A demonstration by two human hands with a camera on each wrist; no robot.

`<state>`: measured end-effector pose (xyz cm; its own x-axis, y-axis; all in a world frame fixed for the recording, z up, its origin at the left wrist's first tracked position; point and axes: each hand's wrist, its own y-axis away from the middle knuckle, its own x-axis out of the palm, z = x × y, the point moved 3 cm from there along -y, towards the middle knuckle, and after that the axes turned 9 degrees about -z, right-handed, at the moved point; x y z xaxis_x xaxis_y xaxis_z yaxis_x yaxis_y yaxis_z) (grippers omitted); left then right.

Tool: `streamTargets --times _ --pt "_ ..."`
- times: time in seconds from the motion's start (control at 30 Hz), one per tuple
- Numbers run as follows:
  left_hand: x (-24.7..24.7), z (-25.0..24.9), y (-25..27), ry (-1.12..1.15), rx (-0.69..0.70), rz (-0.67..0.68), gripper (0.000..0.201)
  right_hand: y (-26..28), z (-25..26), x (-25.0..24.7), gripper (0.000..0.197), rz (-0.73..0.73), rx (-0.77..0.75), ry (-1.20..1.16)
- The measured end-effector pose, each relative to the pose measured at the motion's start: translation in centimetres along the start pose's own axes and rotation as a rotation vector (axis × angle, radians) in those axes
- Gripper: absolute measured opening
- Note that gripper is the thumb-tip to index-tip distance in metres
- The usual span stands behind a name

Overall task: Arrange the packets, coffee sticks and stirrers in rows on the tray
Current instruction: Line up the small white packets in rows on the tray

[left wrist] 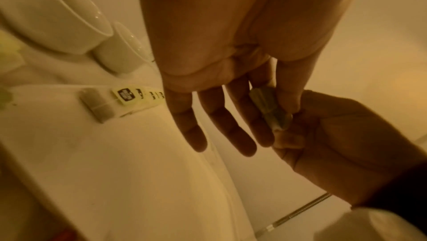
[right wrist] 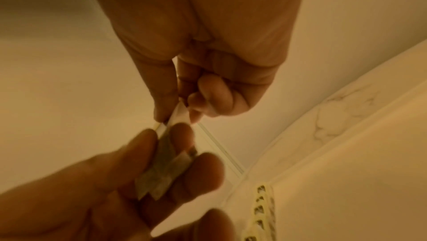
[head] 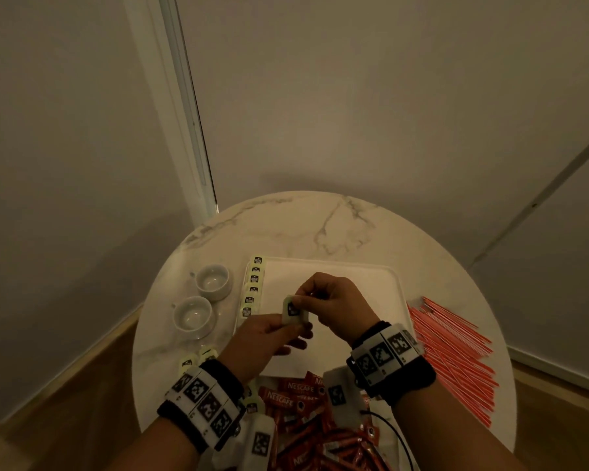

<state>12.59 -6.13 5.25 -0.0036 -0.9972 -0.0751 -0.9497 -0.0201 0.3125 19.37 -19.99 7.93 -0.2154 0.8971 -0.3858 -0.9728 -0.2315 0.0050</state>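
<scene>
Pale packets (head: 295,312) between both hands' grip, above tray (head: 371,283)

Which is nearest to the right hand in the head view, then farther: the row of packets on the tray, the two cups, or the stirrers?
From the right hand:
1. Row of packets, along the tray's left edge.
2. Stirrers, fanned on the table at right.
3. Cups, left of the tray, beyond the packets.
</scene>
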Motion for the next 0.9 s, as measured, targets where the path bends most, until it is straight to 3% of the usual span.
streamTargets --times 0.13,0.37,0.57,0.67,0.77,0.9 --pt "-1.1 1.7 -1.5 -0.063 -0.059 -0.052 0.016 -1.2 -1.1 0.9 0.009 0.118 0.066 0.068" --pt "-3.9 6.9 -0.1 0.35 -0.346 -0.193 0.024 -3.1 -4.1 5.9 0.011 0.278 0.267 0.054" --pt "-6.5 9.5 0.5 0.378 -0.406 -0.427 0.023 -3.9 -7.3 10.5 0.013 0.335 0.399 0.11" --pt "-7.3 9.5 0.6 0.174 -0.312 -0.466 0.021 -4.2 -8.1 11.5 0.003 0.306 0.434 0.133" --pt "-7.6 8.9 0.7 -0.114 -0.126 -0.474 0.022 -4.6 -8.5 12.0 0.01 0.244 0.433 0.142" --pt "-7.0 9.4 0.1 -0.628 0.063 -0.289 0.036 -5.1 -8.8 12.5 0.013 0.199 0.362 0.194"
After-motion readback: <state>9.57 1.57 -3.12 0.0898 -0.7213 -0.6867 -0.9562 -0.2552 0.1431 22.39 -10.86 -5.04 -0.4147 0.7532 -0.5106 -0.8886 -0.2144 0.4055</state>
